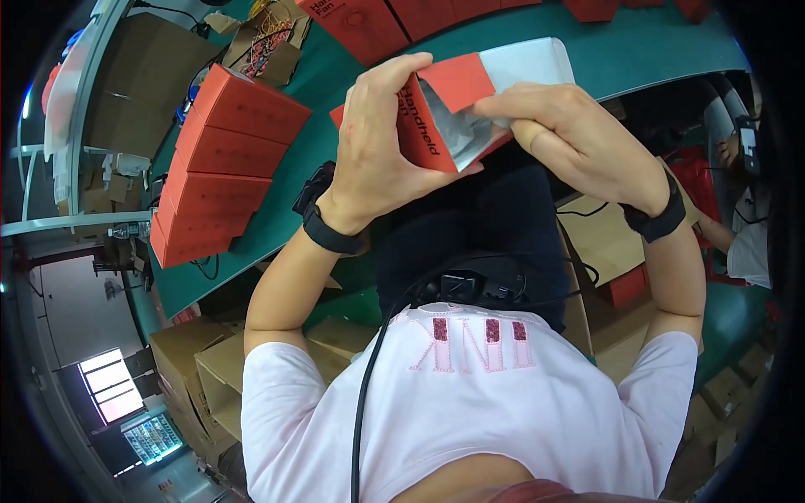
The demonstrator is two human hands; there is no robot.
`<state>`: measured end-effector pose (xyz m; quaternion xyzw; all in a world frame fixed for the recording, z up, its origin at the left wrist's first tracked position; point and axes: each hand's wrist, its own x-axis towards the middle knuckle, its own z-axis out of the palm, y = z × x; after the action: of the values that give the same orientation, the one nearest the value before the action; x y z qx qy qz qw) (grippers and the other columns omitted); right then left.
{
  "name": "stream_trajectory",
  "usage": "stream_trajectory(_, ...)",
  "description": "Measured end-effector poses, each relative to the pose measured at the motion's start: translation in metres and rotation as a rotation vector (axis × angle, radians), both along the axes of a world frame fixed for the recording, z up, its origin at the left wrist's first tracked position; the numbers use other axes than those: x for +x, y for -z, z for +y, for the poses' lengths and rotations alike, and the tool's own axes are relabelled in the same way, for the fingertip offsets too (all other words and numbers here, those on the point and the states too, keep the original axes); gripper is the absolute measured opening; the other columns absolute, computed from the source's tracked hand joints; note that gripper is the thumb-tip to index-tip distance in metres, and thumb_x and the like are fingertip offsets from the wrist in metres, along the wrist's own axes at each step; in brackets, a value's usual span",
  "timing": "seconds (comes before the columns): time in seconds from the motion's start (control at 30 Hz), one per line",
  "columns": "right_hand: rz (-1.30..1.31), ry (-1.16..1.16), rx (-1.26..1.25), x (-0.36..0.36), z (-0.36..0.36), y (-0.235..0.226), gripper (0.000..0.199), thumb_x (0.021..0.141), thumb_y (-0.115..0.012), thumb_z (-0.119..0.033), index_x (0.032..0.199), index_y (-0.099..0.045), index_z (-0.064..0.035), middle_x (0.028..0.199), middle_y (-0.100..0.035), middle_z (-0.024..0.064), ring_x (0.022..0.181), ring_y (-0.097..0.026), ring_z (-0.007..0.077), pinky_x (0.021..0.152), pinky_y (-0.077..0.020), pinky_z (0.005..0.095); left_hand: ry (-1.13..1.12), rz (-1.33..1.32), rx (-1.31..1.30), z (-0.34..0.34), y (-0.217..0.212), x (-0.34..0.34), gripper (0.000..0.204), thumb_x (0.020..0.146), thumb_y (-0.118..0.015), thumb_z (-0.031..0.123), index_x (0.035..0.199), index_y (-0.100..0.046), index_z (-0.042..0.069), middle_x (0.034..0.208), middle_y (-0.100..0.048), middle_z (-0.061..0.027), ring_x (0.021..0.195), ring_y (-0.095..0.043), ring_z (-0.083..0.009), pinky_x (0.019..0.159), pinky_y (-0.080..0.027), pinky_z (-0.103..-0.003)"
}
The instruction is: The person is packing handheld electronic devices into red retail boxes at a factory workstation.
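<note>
A red cardboard box (419, 130) with an open end is held up over my lap. My left hand (369, 138) wraps around its left side, thumb along the lower edge and fingers over the top. My right hand (579, 138) is closed at the opening, its fingertips at the red side flap (459, 82). The large white-lined lid flap (532, 65) stands out past the fingers. Crumpled whitish plastic wrapping (453, 126) shows inside; what it covers is hidden.
A row of red boxes (222, 163) lies left on the green table (629, 59), with more red boxes (360, 29) at the far edge. A carton of coloured wires (268, 42) sits behind. Open brown cartons (222, 369) stand below left. Another person's arm (717, 235) appears at right.
</note>
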<state>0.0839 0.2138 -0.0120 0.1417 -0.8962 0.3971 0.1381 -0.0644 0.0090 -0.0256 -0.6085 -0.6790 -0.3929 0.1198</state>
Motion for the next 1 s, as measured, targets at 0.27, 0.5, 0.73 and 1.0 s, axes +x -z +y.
stream_trajectory(0.27, -0.222, 0.127, -0.185, -0.006, -0.015, -0.015, 0.06, 0.091, -0.061, -0.011, 0.15, -0.048, -0.0135, 0.081, -0.06, 0.0076, 0.073, -0.062, 0.0133, 0.073, -0.0511, 0.0318, -0.024, -0.14, -0.11, -0.007, -0.01, -0.004, 0.108, 0.051, -0.099, 0.03, 0.143, -0.046, 0.007, 0.122, -0.059, -0.0115, 0.11, -0.059, -0.0314, 0.094, -0.049, -0.041)
stream_trajectory(0.5, 0.128, 0.181, -0.077, -0.051, -0.022, 0.061, 0.03, 0.086, -0.071, -0.008, 0.115, -0.064, -0.0033, 0.072, -0.057, 0.0099, 0.061, -0.059, 0.0159, 0.06, -0.0474, 0.0306, -0.003, -0.022, -0.392, -0.007, -0.006, -0.011, 0.105, 0.056, -0.098, 0.033, 0.144, -0.047, 0.005, 0.13, -0.06, -0.0148, 0.117, -0.061, -0.0307, 0.1, -0.05, -0.039)
stream_trajectory(0.73, -0.061, 0.176, -0.177, -0.062, -0.005, 0.061, 0.028, 0.088, -0.072, -0.012, 0.114, -0.067, -0.0028, 0.076, -0.064, 0.0053, 0.061, -0.056, 0.0131, 0.059, -0.0459, 0.0286, -0.083, -0.163, -0.439, -0.014, -0.005, -0.031, 0.1, 0.059, -0.095, 0.039, 0.14, -0.049, 0.004, 0.125, -0.062, -0.0174, 0.117, -0.059, -0.0353, 0.103, -0.045, -0.044)
stream_trajectory(1.0, -0.16, -0.019, -0.118, -0.095, -0.039, 0.094, 0.02, 0.087, -0.067, -0.019, 0.099, -0.068, -0.0038, 0.09, -0.073, 0.0159, 0.079, -0.069, 0.0341, 0.072, -0.0544, 0.0413, -0.093, -0.238, -0.577, -0.027, 0.002, -0.033, 0.101, 0.054, -0.097, 0.024, 0.14, -0.049, 0.002, 0.133, -0.059, -0.0165, 0.122, -0.058, -0.0356, 0.103, -0.047, -0.043)
